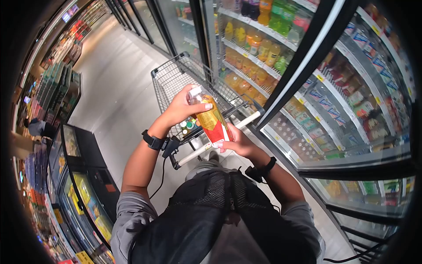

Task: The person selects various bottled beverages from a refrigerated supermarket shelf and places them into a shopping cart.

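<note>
Between my hands is a plastic drink bottle with a white cap and a gold and red label, tilted with its cap to the upper left. My left hand is wrapped round the cap end, its thumb across the label. At the base, my right hand grips the bottle with the thumb on its lower edge. Below the bottle is a wire shopping cart with a pale handle. Several small bottles lie in the cart, partly hidden by my left hand and the bottle.
On the right, a glass cooler door stands open beside shelves of drink bottles. A black-framed freezer is at the left, with a person beyond it. The tiled aisle floor stretches to the upper left.
</note>
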Tool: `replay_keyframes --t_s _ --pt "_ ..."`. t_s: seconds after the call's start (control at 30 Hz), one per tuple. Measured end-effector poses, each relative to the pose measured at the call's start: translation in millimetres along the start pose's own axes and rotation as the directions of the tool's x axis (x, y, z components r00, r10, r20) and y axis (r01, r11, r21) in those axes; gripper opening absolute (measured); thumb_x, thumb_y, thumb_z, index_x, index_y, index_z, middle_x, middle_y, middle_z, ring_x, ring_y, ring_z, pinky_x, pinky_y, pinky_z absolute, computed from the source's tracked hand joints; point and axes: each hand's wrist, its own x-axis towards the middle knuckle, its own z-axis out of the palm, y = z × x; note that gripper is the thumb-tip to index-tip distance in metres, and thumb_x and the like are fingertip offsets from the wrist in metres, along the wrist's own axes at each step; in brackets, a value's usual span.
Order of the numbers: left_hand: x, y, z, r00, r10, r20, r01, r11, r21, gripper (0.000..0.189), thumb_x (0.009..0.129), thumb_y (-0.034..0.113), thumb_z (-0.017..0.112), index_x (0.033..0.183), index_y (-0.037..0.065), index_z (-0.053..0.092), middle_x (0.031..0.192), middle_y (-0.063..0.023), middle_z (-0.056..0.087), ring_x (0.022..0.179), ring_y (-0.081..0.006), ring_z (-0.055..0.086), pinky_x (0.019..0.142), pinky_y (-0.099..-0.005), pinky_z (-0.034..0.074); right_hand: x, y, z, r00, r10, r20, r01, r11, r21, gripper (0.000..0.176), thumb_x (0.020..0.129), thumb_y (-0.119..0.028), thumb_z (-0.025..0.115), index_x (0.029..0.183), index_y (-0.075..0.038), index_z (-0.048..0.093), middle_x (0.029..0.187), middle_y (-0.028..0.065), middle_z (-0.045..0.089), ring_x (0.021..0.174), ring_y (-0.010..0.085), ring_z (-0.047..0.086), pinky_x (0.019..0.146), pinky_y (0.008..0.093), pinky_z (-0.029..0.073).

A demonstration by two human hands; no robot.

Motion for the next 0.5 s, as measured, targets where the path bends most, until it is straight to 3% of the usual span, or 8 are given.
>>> replay_keyframes --t_s 0.1,0.17,0.2,0.3,0.33,0.4,0.43,0.5 --pt "0 -17 -22 0.993 -0.097 -0.063 0.100 0.994 0.044 0.068 0.078 0.027 0.088 0.125 -0.001 0.048 0.102 -0.0070 0.066 0.087 -0.0147 0.066 0.077 -0.0300 0.056 39 29 -7 0.995 -0.030 0.098 0.022 0.996 0.086 0.059 0.087 -0.012 0.076 0.135 0.000 0.043 0.106 0.0083 0.063 0.080 0.0120 0.063 0.070 0.0273 0.052" --pt "5 -36 -38 0.973 0.073 -0.221 -0.013 0.966 0.259 0.073 0.073 0.030 0.091 0.124 -0.001 0.049 0.103 -0.0090 0.067 0.090 -0.0185 0.068 0.081 -0.0322 0.056 64 57 -17 0.985 -0.172 -0.032 0.172 0.985 -0.006 0.073 0.087 -0.019 0.078 0.144 0.000 0.037 0.109 0.0123 0.063 0.082 0.0171 0.064 0.073 0.0306 0.054" --pt "9 -32 -46 0.963 0.054 -0.263 0.063 0.906 0.419 0.078 0.069 0.032 0.092 0.127 0.001 0.050 0.106 -0.0144 0.069 0.094 -0.0237 0.070 0.084 -0.0354 0.056 67 49 -29 0.973 -0.218 -0.079 0.126 0.783 -0.610 0.086 0.085 -0.028 0.080 0.150 -0.002 0.031 0.110 0.0165 0.064 0.083 0.0222 0.065 0.076 0.0336 0.054" --pt "38 -58 -74 0.921 0.129 -0.367 0.144 0.763 0.630 0.079 0.067 0.031 0.090 0.129 0.003 0.051 0.110 -0.0195 0.069 0.099 -0.0307 0.069 0.086 -0.0395 0.055 93 78 -67 0.913 -0.363 -0.188 0.009 0.479 -0.878 0.063 0.085 -0.040 0.075 0.131 -0.001 0.056 0.097 0.0193 0.069 0.087 0.0340 0.068 0.079 0.0438 0.054" --pt "53 -80 -91 0.899 0.171 -0.404 0.161 0.728 0.667 0.074 0.066 0.029 0.089 0.127 0.004 0.055 0.111 -0.0226 0.068 0.103 -0.0358 0.067 0.089 -0.0422 0.054 96 85 -80 0.918 -0.345 -0.197 -0.005 0.486 -0.874 0.063 0.085 -0.040 0.075 0.131 -0.001 0.056 0.097 0.0193 0.069 0.087 0.0340 0.068 0.079 0.0438 0.054" --pt "83 -128 -123 0.870 0.174 -0.462 0.208 0.720 0.662 0.072 0.065 0.027 0.090 0.124 0.003 0.057 0.108 -0.0209 0.069 0.100 -0.0336 0.069 0.087 -0.0412 0.055 105 98 -102 0.923 -0.194 -0.333 -0.259 0.330 -0.908 0.053 0.087 -0.046 0.069 0.116 -0.002 0.064 0.095 0.0183 0.071 0.089 0.0370 0.069 0.079 0.0476 0.053" --pt "97 -153 -139 0.835 0.192 -0.515 0.247 0.706 0.664 0.069 0.064 0.025 0.091 0.122 0.002 0.060 0.105 -0.0193 0.071 0.098 -0.0315 0.070 0.086 -0.0403 0.056 111 100 -102 0.923 -0.172 -0.344 -0.274 0.334 -0.902 0.053 0.087 -0.046 0.069 0.116 -0.002 0.064 0.095 0.0183 0.071 0.089 0.0370 0.069 0.079 0.0476 0.053" --pt "127 -201 -167 0.838 0.155 -0.524 0.293 0.681 0.671 0.067 0.064 0.025 0.091 0.119 0.002 0.062 0.103 -0.0204 0.071 0.097 -0.0331 0.070 0.084 -0.0407 0.056 125 102 -101 0.907 -0.059 -0.417 -0.412 0.084 -0.907 0.049 0.088 -0.048 0.067 0.104 -0.002 0.067 0.083 0.0181 0.071 0.080 0.0373 0.070 0.073 0.0469 0.054"
